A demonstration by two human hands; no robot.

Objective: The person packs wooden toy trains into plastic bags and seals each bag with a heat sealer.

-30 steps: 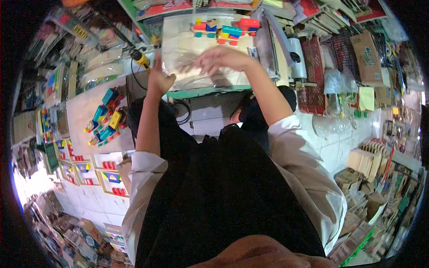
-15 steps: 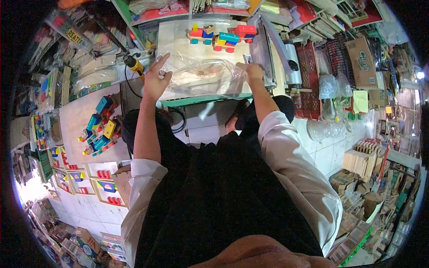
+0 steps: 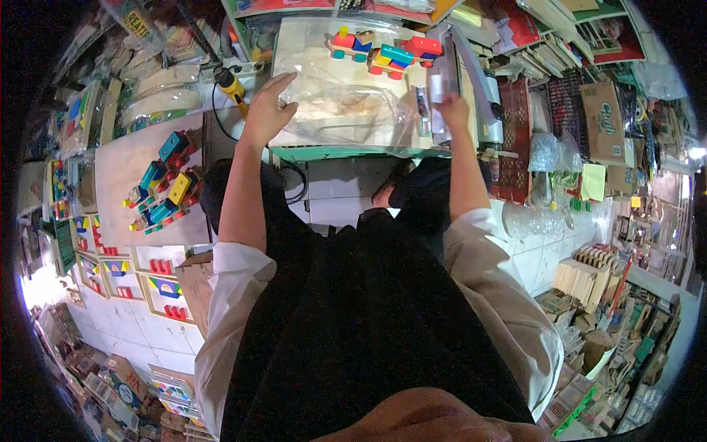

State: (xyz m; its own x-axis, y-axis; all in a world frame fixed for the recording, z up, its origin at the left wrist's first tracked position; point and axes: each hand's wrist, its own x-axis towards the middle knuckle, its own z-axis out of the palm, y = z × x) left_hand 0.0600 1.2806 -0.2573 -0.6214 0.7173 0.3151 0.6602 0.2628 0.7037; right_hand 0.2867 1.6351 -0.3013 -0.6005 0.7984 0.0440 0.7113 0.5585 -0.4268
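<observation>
Plastic film (image 3: 346, 105) stretches crosswise from beside our spread left hand (image 3: 269, 110) toward our right hand (image 3: 454, 113), whose grip we cannot tell.

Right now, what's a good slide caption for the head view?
Left hand by clear plastic, right hand by a long-armed machine, colourful toy train beyond.

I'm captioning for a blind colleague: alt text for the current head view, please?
A person's left hand and right hand flank clear plastic on a pale worktop, with a colourful toy train beyond it. More toy trains sit on a board at left.
</observation>
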